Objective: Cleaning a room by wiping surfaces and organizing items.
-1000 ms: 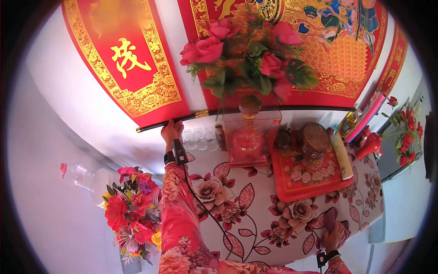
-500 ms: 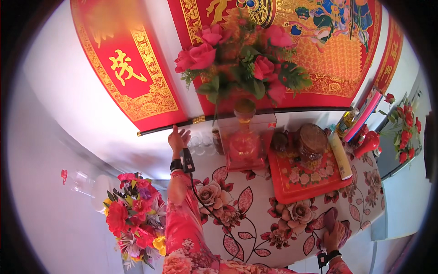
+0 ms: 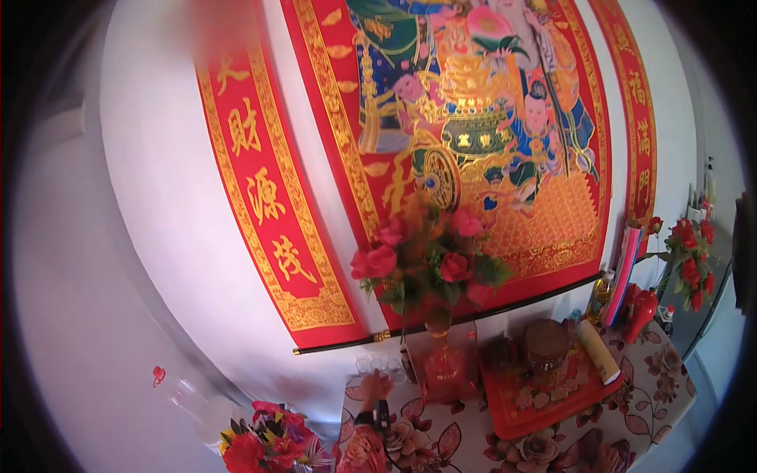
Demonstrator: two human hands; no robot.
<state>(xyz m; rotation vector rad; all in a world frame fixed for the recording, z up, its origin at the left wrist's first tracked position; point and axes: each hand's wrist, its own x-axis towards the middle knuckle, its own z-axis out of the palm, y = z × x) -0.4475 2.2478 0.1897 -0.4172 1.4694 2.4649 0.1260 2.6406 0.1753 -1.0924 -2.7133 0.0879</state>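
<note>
My left hand (image 3: 375, 388) is over the left end of the flowered tablecloth (image 3: 426, 410), just in front of a few small clear glasses (image 3: 371, 366). Motion smears its fingers, so whether it holds anything does not show. On that wrist is a black band. To its right stands a clear case with a red bottle (image 3: 445, 369) inside. Above the hand, a red scroll (image 3: 276, 205) with gold characters hangs on the wall, its dark lower rod (image 3: 339, 347) apart from the hand. My right hand is out of view.
A red tray (image 3: 505, 422) holds a brown lidded jar (image 3: 546, 347) and a pale yellow tube (image 3: 599, 351). Pink flowers (image 3: 455, 268) rise before a large picture scroll (image 3: 473, 158). A red vase (image 3: 640, 315) stands right; a colourful bouquet (image 3: 272, 441) stands lower left.
The view has tilted up toward the wall. My left hand has come away from the scroll's lower rod, down toward the table. My right hand, earlier on a purple cloth, has left the view.
</note>
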